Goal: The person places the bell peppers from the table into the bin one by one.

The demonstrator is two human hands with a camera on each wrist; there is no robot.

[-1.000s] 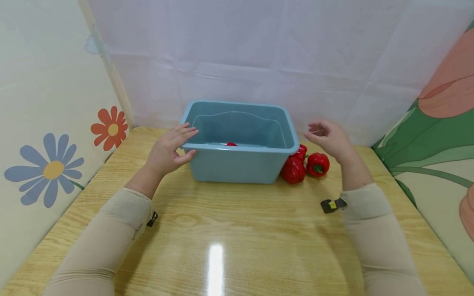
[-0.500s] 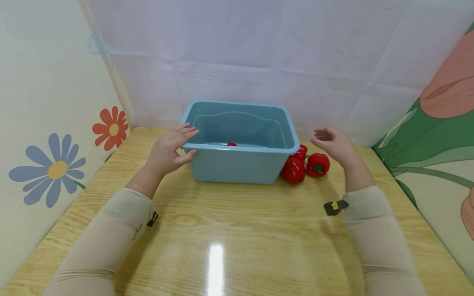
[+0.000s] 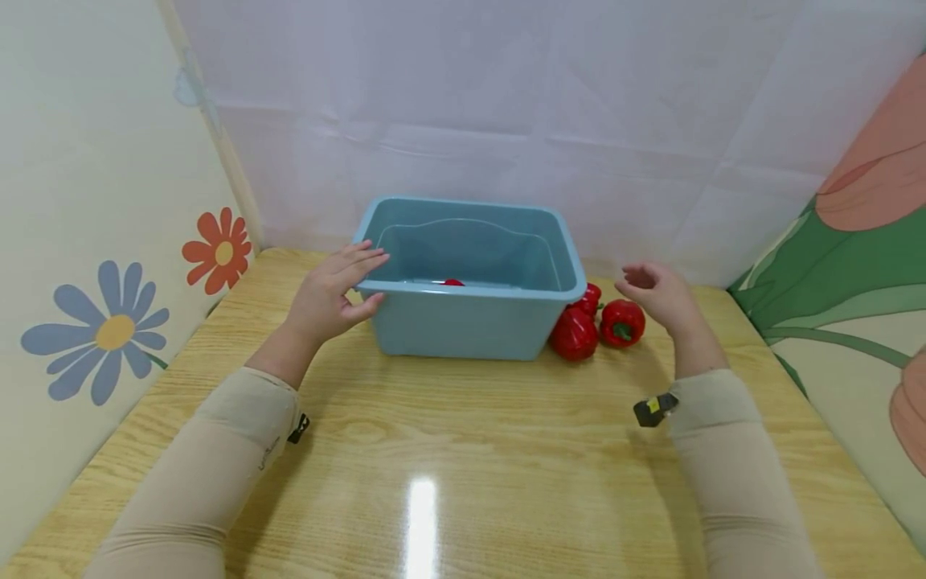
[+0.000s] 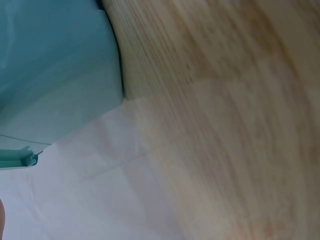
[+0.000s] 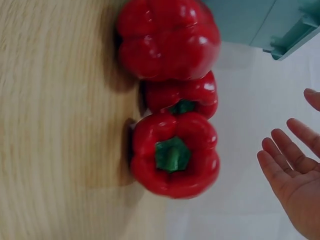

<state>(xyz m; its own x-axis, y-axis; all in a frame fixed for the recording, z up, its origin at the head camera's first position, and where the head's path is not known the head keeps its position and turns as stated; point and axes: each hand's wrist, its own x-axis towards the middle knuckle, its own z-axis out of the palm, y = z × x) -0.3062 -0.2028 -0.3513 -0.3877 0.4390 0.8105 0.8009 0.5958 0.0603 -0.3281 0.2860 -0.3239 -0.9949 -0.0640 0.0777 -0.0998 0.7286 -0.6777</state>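
Observation:
In the head view my left hand [image 3: 329, 293] rests at the left end of a blue plastic bin [image 3: 456, 326], fingers straight over the rim and thumb along the front wall. My right hand [image 3: 661, 297] hangs in the air just right of and above three red bell peppers, holding nothing, its fingers relaxed. The right wrist view shows the peppers close up: the nearest bell pepper [image 5: 175, 155] with its green stem facing the camera, another bell pepper [image 5: 185, 95] partly hidden behind, and a third bell pepper [image 5: 170, 40] beside the bin. The hand's fingers [image 5: 285, 155] are apart from them.
A bit of something red [image 3: 452, 282] shows inside the bin, mostly hidden by its front wall. The bin stands on a wooden table [image 3: 470, 450] near a white cloth backdrop [image 3: 470, 96]. Flower-printed panels flank the table on both sides.
My right hand has drifted right and slightly lower, away from the bin's right end. The left hand, bin and peppers stay where they were.

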